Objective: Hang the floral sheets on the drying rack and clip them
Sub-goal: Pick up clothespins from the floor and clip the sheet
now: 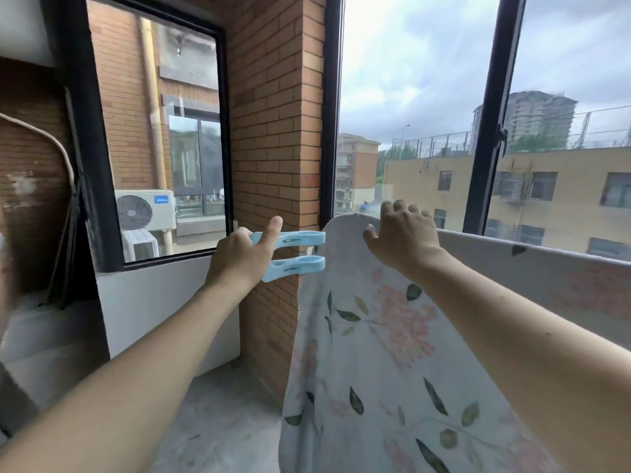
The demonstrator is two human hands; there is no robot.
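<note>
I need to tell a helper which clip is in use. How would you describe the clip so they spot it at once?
Find the brick pillar between the two windows. In front of it the left hand holds a large light-blue clip, jaws wide open toward the sheet. It is the only blue plastic thing here.

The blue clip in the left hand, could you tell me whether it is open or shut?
Open: the left hand squeezes the blue clip, its jaws apart, short of the floral sheet.

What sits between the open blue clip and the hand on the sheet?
In the head view, only the floral sheet's draped end lies between the blue clip and the right hand.
</note>
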